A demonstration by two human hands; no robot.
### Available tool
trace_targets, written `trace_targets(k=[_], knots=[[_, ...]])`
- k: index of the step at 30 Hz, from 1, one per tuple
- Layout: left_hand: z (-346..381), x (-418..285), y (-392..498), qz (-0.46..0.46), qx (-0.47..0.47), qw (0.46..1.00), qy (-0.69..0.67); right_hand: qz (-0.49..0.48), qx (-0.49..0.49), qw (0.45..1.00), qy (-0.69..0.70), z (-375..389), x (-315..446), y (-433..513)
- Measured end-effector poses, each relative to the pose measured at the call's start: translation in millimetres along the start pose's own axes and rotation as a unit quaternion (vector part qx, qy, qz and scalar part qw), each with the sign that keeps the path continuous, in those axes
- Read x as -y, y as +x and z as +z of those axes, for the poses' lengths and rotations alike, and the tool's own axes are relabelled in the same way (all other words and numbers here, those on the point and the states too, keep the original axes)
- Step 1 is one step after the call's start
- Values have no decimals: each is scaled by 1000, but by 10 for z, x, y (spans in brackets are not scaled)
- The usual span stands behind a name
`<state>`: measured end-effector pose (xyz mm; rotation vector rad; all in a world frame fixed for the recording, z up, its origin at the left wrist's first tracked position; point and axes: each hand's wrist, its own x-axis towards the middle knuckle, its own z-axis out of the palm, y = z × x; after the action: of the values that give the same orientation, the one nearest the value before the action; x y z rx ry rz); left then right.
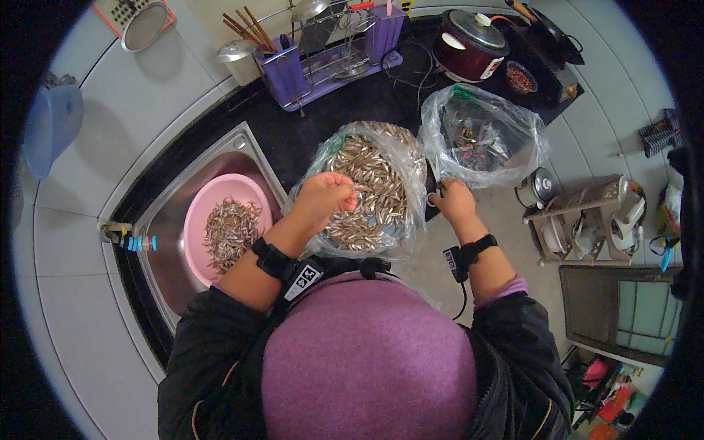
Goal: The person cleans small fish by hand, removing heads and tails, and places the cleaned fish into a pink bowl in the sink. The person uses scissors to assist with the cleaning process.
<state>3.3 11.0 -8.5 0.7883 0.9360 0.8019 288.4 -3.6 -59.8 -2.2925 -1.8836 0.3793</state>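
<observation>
My left hand (328, 199) is over a clear plastic bag (413, 242) heaped with small silvery fish (379, 170). Its fingertips are pinched together on what looks like one small fish (361, 188). Off to the right, my right hand (458, 202) grips a pair of scissors (433, 199); a finger ring shows, while the blades are hard to make out. Just beyond that hand lies a second open plastic bag (528, 157) with dark and reddish scraps (473, 143) in it. More small fish (231, 231) fill part of a pink basin (195, 220) on the left.
The basin stands in a steel sink (165, 242) beside a faucet (113, 231). Along the back of the black counter (291, 137) are a purple utensil rack (283, 77), a dark red rice cooker (470, 47) and a small bowl (520, 77). A shelf (583, 220) stands at right.
</observation>
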Motion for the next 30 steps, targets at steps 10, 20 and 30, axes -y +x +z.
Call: trace_targets(k=[10,20,30], knots=[[65,39,18,-20,55,998,-20,-214,50,870,441,-320,940,-239],[42,17,-50,7,74,995,-62,-78,227,763,600,-312,1133,-322],[68,30,-38,42,52,998,-8,-116,218,778,578,-294,1111,-351]])
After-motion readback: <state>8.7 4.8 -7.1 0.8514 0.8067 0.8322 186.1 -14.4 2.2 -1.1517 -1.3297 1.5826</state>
